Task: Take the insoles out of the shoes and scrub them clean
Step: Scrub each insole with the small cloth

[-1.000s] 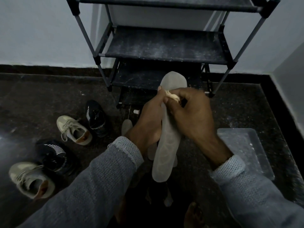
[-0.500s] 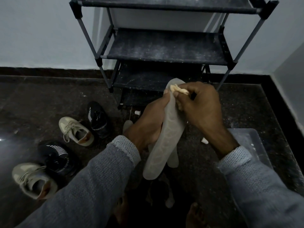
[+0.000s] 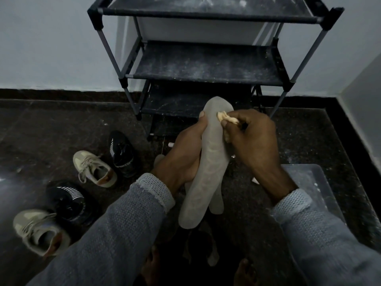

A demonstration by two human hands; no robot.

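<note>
On the dark floor (image 3: 51, 129), against the wall: one rack (image 3: 208, 65), three dusty tiers, nothing on them. To the right, one clear tray (image 3: 309, 182), lying flat, partly behind the right sleeve. To the left, four shoes well apart from the hands: two pale ones (image 3: 93, 169) (image 3: 37, 232) and two black ones (image 3: 122, 153) (image 3: 66, 203), openings up; whether any insole is inside cannot be told.

Held upright in mid-view: one grey insole (image 3: 208, 162), toe end up, clear of the floor. Left hand (image 3: 183, 155) grips it along the left edge, thumb on the face near the toe. Right hand (image 3: 253, 145) is closed on a small pale cloth (image 3: 226, 118), pressing it to the insole's upper part.

Behind and below the held insole: further grey insoles (image 3: 216, 203), count uncertain, some dimly seen on the floor between the feet.

Status, as judged: removal appears largely done, since several insoles lie outside the shoes. Scrubbing is under way on one piece, at its toe end; the heel and the loose pieces likely remain.
</note>
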